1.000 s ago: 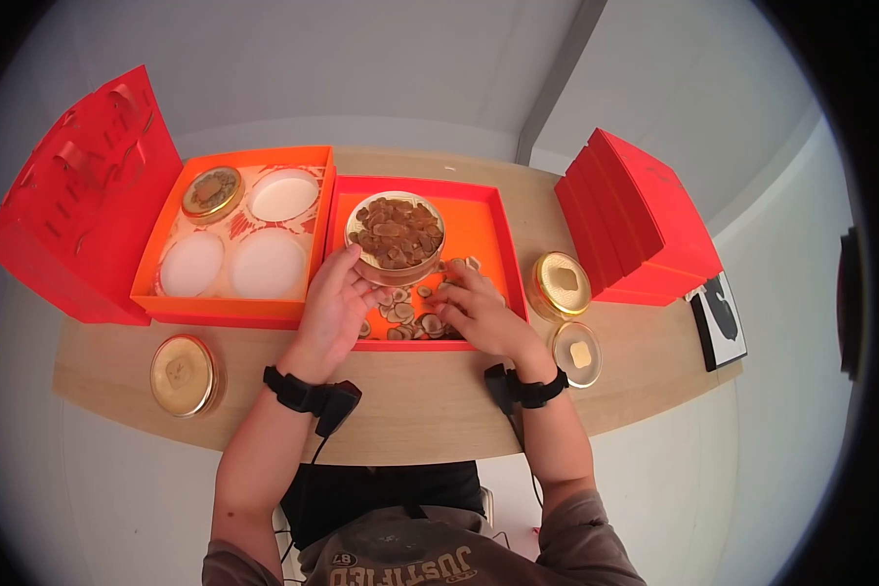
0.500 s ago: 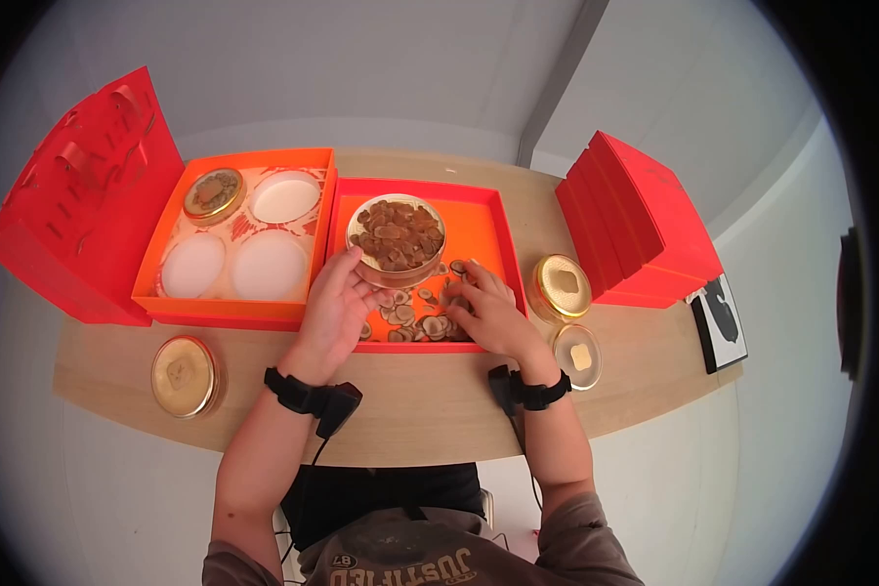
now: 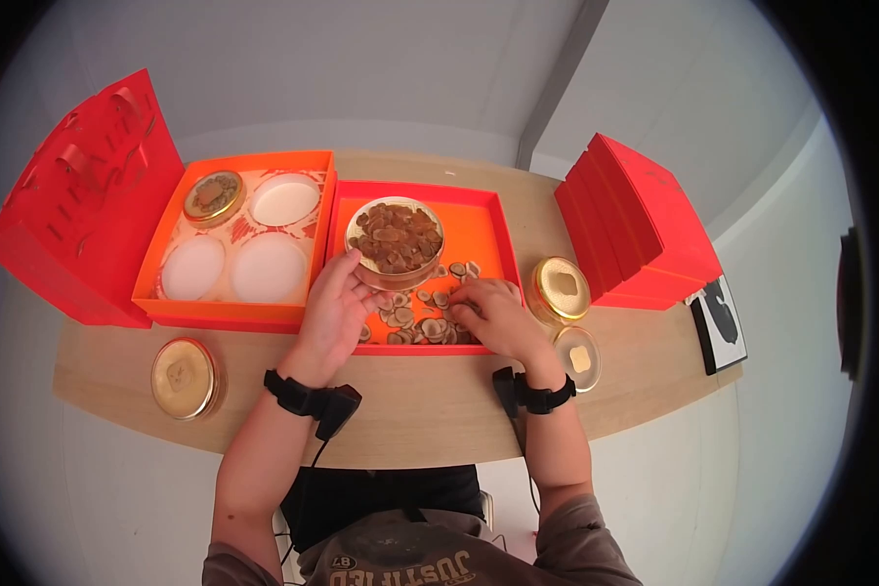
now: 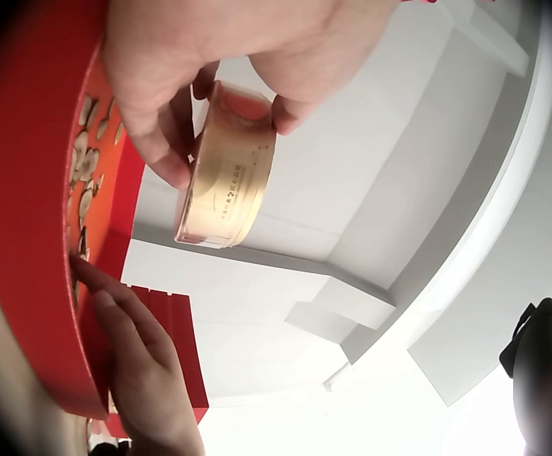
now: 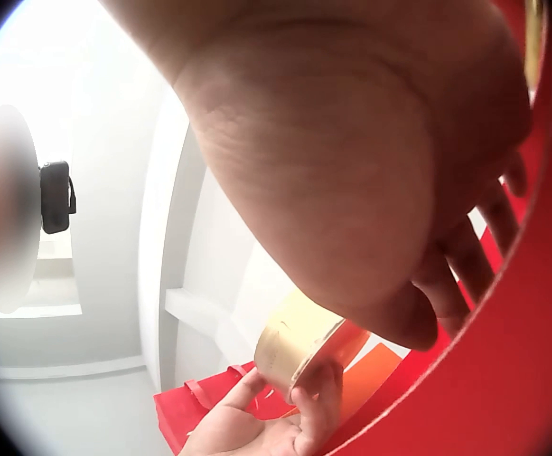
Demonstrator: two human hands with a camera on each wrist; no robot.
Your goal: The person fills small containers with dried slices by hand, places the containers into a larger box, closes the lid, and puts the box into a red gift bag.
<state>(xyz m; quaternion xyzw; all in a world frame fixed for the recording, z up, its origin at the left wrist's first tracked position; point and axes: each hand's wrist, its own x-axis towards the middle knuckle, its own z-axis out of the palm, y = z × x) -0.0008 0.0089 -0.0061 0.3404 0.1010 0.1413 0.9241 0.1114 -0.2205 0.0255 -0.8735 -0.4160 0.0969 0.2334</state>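
In the head view, my left hand (image 3: 330, 317) holds a round clear-walled jar (image 3: 397, 280) full of brown dried pieces (image 3: 393, 234), thumb at one side of it and fingers beneath. The left wrist view shows the jar's gold printed label (image 4: 226, 185), held over the red tray's edge. My right hand (image 3: 501, 317) is low inside the shallow red tray (image 3: 483, 225) with an orange floor, palm down, thumb apart from the fingers. Its fingertips reach to the loose round dried slices (image 3: 430, 329) scattered in the tray's near half; the head view partly hides them.
Left of the tray sits an orange box (image 3: 227, 311) with round recesses, one holding a jar (image 3: 213, 198). A red gift bag (image 3: 88, 215) stands beyond. A gold-lidded jar (image 3: 183, 379) is near left; another jar (image 3: 562, 290), a clear lid (image 3: 578, 359) and red boxes (image 3: 645, 215) are right.
My right hand has drawn back a little to the right within the tray, uncovering more of the slices. My left hand and the jar have hardly moved.
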